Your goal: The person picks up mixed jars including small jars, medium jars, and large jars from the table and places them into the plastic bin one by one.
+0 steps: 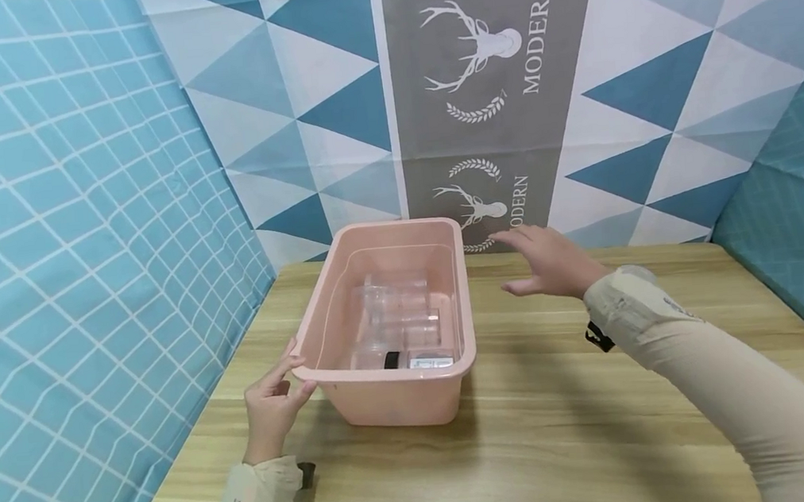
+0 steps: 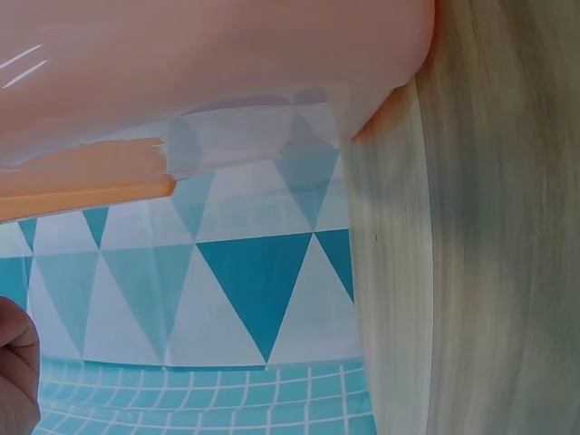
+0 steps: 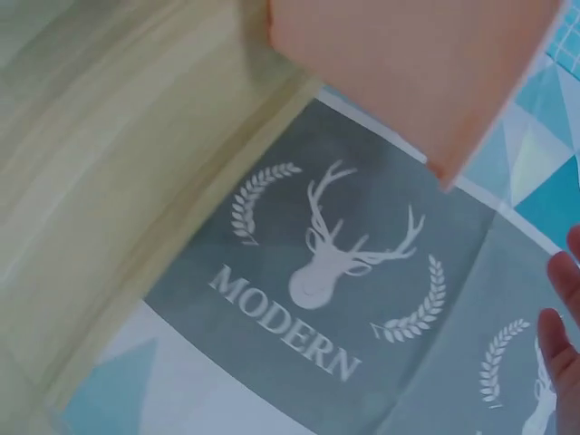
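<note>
A pink plastic basin (image 1: 401, 402) stands on the wooden table, its side also visible in the left wrist view (image 2: 217, 63) and the right wrist view (image 3: 399, 72). Inside it lie several clear plastic cups or containers (image 1: 402, 303), a small black item (image 1: 392, 359) and a flat white item with print (image 1: 432, 361). My left hand (image 1: 272, 406) grips the basin's rim at the near left corner, thumb and fingers on either side. To the right of the basin, my right hand (image 1: 550, 262) hovers above the table, fingers extended, thumb apart, holding nothing.
The wooden table (image 1: 534, 447) extends right of and in front of the basin. Behind it hangs a patterned cloth (image 1: 335, 57) with triangles and deer prints. Blue checked cloth (image 1: 70, 232) borders the left side, and teal cloth (image 1: 790, 169) the right.
</note>
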{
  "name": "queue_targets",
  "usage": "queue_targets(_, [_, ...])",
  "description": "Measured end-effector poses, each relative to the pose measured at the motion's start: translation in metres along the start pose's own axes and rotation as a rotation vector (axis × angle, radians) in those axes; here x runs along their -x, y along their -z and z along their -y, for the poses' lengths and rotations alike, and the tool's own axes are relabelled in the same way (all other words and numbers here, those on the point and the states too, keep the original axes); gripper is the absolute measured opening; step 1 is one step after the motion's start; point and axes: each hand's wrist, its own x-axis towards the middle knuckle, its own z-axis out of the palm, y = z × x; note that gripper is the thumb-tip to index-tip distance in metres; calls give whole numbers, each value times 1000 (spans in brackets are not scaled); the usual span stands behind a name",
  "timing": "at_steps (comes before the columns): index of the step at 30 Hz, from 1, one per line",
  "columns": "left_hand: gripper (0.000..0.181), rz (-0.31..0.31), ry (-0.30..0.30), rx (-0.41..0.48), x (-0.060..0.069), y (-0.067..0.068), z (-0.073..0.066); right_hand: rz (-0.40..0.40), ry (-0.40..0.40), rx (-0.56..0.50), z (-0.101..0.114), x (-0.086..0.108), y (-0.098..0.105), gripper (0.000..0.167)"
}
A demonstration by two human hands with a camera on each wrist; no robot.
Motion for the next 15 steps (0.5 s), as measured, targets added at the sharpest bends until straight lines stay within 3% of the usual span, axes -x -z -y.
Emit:
queue_targets(4, [23, 3, 1, -1, -2, -1, -4, -135, 93, 27, -2, 18, -19, 73])
queue_targets(8, [25, 9, -11, 7, -1, 0, 2, -251, 174, 22, 0, 31, -34, 71])
queue_targets(15, [27, 14, -8, 41, -1, -1, 4, -318, 210, -10, 2, 47, -48, 71])
